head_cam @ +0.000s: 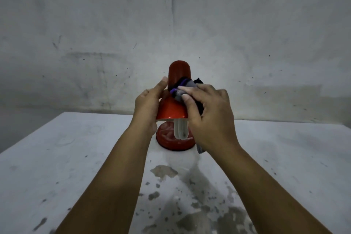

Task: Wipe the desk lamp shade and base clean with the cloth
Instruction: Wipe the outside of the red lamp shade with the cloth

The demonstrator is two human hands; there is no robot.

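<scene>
**Cloth on the shade's neck, base not yet reached**

A scuffed grey wall stands behind a white worktop blotched with worn patches near its front edge. The lamp stands toward the back edge, roughly midway along it, and both your hands are on it.

Your left hand steadies the left side of the shade, fingers laid against it with the thumb up by the red cap; how far they curl round behind is hidden. Your right hand grips the cloth, fingers curled round the bundle, pressing it where the cap meets the flared shade. A tail of cloth hangs down behind that wrist, close to the base.

The shade's long axis tilts up and away from you, with the bulb sticking out toward you over the base. The base lies directly below your right hand, the nearer one, so I judge the cloth would travel down the flare, then to the base, keeping clear of the bulb.
</scene>
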